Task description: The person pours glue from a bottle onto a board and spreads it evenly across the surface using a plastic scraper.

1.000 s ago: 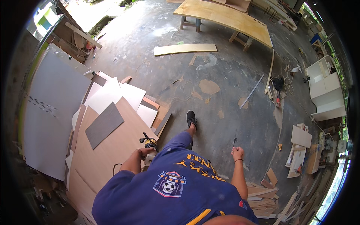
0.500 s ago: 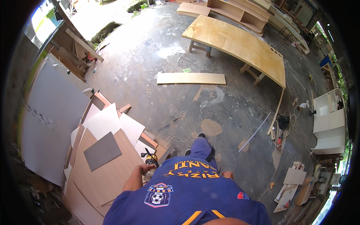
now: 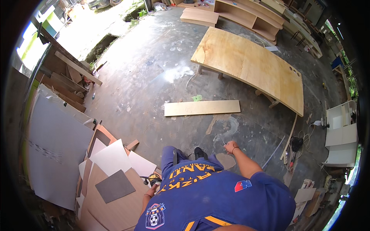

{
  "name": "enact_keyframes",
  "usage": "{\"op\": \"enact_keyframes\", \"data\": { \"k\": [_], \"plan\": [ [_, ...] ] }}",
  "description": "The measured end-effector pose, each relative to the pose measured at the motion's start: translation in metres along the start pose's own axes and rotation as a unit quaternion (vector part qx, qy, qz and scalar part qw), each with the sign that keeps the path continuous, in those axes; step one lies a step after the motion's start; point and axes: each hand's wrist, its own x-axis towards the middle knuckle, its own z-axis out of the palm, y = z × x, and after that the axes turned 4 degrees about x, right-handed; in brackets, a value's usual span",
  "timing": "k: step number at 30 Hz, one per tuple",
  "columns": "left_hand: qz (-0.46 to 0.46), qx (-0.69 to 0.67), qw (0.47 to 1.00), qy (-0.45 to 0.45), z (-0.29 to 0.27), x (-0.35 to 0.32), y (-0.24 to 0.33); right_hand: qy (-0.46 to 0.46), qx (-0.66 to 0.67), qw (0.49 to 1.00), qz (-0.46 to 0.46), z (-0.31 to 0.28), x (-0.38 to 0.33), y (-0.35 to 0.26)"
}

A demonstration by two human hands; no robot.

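- A large pale panel (image 3: 58, 142) stood at the far left, its right edge beside a pile of boards (image 3: 111, 156), whose corners jutted over the floor (image 3: 131, 88).
- A dark grey sheet (image 3: 115, 186) lay askew on the pile.
- The left hand (image 3: 151, 191) had its grip closed around a yellow-and-black power tool (image 3: 155, 180), just beside the pile's right edge. The tool's black end pointed left; hand and shirt hid too much to tell its long axis.
- A pale plank (image 3: 202, 108) lay ahead on the floor, its long axis running left to right. Wide grey floor stretched between it and the bright opening.
- The dark blue shirt (image 3: 204, 198) bore yellow lettering, a football crest at left and a red-and-blue badge at right.
- The right hand (image 3: 232, 147), apart from the plank, had its grip pinched on a thin item (image 3: 224, 142), too small to identify.
- The wooden tabletop (image 3: 250, 65) slanted down to the right, its near edge well beyond the hands.
- A white cabinet (image 3: 341, 134) stood far right.
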Motion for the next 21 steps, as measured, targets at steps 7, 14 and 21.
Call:
{"op": "enact_keyframes", "data": {
  "k": [7, 14, 21],
  "plan": [
    [0.011, -0.062, 0.997, -0.036, -0.062, 0.061, 0.127, 0.118, 0.116, 0.975, -0.146, -0.045, 0.102, -0.197],
    [0.007, -0.072, 0.996, -0.060, -0.157, 0.078, 0.264, 0.064, 0.066, 0.992, -0.087, -0.012, 0.121, -0.310],
    [-0.032, -0.072, 0.994, -0.072, -0.240, 0.092, 0.431, -0.118, -0.033, 0.990, 0.072, 0.007, 0.175, -0.404]
  ]
}}
